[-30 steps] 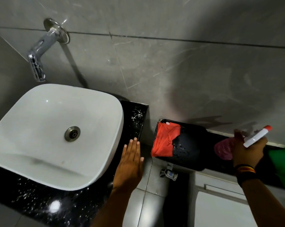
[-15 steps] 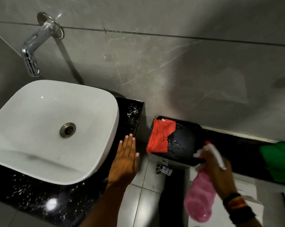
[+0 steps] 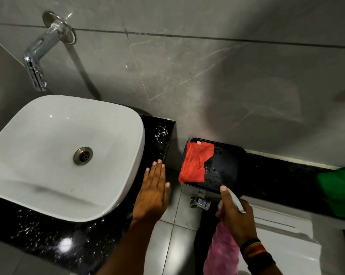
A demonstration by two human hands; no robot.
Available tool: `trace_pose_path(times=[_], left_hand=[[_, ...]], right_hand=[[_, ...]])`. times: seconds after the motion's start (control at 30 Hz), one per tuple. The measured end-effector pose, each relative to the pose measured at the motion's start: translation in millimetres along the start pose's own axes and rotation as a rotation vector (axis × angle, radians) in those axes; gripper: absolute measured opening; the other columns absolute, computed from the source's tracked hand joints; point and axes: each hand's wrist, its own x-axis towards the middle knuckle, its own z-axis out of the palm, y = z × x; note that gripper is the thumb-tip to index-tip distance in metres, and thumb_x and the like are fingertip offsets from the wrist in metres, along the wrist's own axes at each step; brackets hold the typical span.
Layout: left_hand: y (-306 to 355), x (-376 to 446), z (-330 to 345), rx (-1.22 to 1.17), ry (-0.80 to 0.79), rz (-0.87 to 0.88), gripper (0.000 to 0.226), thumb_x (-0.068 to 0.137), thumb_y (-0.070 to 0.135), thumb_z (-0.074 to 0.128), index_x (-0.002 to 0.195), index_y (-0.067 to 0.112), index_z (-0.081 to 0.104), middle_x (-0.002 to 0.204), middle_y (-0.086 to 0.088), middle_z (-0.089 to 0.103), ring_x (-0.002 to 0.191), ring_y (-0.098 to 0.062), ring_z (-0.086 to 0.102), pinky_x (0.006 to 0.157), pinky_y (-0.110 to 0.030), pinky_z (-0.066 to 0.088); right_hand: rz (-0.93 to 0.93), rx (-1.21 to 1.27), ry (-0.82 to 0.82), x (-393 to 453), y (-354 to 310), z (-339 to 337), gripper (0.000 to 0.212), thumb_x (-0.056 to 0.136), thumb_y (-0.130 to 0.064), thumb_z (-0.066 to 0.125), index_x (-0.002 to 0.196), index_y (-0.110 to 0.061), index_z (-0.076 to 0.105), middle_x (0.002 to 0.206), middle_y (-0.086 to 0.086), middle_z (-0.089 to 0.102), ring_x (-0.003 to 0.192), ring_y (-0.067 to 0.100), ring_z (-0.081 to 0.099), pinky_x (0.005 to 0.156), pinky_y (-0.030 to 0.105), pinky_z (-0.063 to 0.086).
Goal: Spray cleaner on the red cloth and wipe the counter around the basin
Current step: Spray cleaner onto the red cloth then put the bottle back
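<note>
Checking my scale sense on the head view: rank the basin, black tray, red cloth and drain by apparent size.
1. basin
2. black tray
3. red cloth
4. drain
The basin sits nearer the camera, which exaggerates its lead.

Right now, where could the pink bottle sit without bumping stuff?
The black tray is bare right of the red cloth. The dark ledge between tray and green thing is bare too. Beside the basin it's tight: the left hand fills that counter strip.
</note>
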Motion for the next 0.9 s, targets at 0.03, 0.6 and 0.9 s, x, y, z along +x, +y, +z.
trace_pose_path(times=[0.03,0.6,0.9], left_hand=[[0,0,0,-0.003,-0.002,-0.001,0.062,0.108,0.035,0.021,0.159,0.0,0.019,0.17,-0.015,0.013,0.159,-0.026,0.007,0.127,-0.05,0.019],[2,0,-1,0.014,-0.005,-0.015,0.061,0.108,0.034,0.02,0.16,0.001,0.018,0.171,-0.014,0.011,0.159,-0.025,0.005,0.127,-0.049,0.019],[2,0,-1,0.005,0.0,-0.008,0.061,0.107,0.033,0.022,0.159,0.0,0.019,0.17,-0.015,0.013,0.159,-0.027,0.007,0.127,-0.05,0.019]], right_hand=[[-0.004,0.012,0.001,-1,0,1,0.063,0.086,-0.07,0.061,0.06,-0.013,0.07,0.06,0.01,0.073,0.059,0.022,0.071,0.066,0.039,0.058],[0.004,0.161,0.043,-31,4,3,0.042,0.09,-0.052,0.068,0.091,-0.012,0.078,0.075,0.015,0.075,0.07,0.035,0.073,0.064,0.039,0.059],[-0.012,0.133,-0.05,-30,-6,0,0.067,0.084,-0.067,0.065,0.061,-0.005,0.064,0.062,0.026,0.065,0.055,0.033,0.065,0.056,0.039,0.056]])
